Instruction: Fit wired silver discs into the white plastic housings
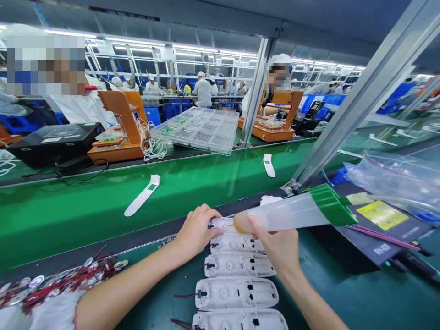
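Note:
My right hand (283, 254) is closed around a translucent dispensing syringe (292, 213) with a green cap and a hose at its rear. The syringe lies almost level, holding pale brownish stuff at its front end. Its tip is hidden near the farthest white plastic housing (223, 223). My left hand (196, 231) grips the left end of that housing between thumb and curled fingers. Toward me lie several more such housings (237, 293) in a row, open side up, with small boards and red wires at their left ends.
Round metal discs with red wires (92, 270) are heaped at left. A black control box (381, 238) with plastic bags stands at right. Beyond, a green conveyor belt (206, 178) carries white parts. A slanted metal post (354, 91) rises at right. Co-workers sit behind orange fixtures.

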`<state>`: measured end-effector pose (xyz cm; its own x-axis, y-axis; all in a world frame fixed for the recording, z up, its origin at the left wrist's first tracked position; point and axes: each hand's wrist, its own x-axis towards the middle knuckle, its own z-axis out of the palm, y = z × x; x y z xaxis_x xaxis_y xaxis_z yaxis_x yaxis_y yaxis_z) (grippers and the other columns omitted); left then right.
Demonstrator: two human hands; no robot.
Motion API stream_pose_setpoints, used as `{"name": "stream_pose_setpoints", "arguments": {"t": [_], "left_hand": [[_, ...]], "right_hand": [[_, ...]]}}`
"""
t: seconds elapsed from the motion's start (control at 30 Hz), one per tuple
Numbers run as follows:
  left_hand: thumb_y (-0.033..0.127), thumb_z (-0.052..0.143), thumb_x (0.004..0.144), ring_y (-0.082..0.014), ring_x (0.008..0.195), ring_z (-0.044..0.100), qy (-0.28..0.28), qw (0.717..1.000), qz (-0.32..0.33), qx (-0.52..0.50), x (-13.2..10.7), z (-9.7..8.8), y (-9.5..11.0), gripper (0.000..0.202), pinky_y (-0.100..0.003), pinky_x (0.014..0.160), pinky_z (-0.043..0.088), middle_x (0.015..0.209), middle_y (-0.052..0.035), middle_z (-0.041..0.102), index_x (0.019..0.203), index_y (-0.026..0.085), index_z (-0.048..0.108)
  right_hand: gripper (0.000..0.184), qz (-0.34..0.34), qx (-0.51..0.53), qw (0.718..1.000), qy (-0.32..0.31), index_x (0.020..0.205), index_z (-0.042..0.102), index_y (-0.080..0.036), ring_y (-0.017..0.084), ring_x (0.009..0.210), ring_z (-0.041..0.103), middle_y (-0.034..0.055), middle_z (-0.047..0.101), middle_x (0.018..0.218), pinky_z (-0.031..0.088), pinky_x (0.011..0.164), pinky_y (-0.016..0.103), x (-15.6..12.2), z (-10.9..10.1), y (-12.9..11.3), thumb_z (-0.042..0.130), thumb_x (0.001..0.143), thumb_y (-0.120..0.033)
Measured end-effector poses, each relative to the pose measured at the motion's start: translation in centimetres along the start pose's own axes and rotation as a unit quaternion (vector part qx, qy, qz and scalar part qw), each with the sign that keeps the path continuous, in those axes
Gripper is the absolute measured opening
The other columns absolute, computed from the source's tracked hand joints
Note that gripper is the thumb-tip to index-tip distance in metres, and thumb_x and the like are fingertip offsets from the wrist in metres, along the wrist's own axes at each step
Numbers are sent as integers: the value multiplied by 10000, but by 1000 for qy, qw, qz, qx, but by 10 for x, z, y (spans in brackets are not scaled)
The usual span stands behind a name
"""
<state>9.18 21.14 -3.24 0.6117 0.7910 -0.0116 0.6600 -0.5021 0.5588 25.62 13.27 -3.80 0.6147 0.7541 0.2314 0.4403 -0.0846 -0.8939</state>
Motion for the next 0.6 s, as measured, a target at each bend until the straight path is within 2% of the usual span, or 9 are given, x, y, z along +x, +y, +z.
{"name": "stream_pose_setpoints", "arguments": {"t": [0.4, 0.53, 0.6], "left_hand": [[139, 653, 742, -225, 937, 517, -6, 1000, -4, 0, -1, -1, 2, 216, -369, 817, 403, 936, -27, 564, 939, 208, 594], [147, 654, 745, -226, 940, 518, -5, 1000, -1, 2, 0, 0, 1, 209, -370, 822, 403, 939, -28, 563, 937, 202, 595], [148, 654, 744, -224, 934, 518, -3, 1000, 2, 4, 0, 0, 1, 220, -369, 818, 406, 937, -28, 560, 948, 201, 592]], "right_hand": [[405, 21, -3, 1000, 3, 461, 580, -164, 199, 428, 553, 44, 559, 421, 421, 456, 292, -2, -3, 6, 627, 582, -548], [381, 23, 22, 1000, -3, 492, 594, -158, 202, 447, 557, 44, 568, 441, 447, 488, 305, -2, -4, -1, 647, 557, -530], [363, 17, 45, 999, 5, 506, 585, -160, 192, 469, 560, 39, 571, 454, 465, 534, 305, -4, -7, -8, 629, 589, -511]]}}
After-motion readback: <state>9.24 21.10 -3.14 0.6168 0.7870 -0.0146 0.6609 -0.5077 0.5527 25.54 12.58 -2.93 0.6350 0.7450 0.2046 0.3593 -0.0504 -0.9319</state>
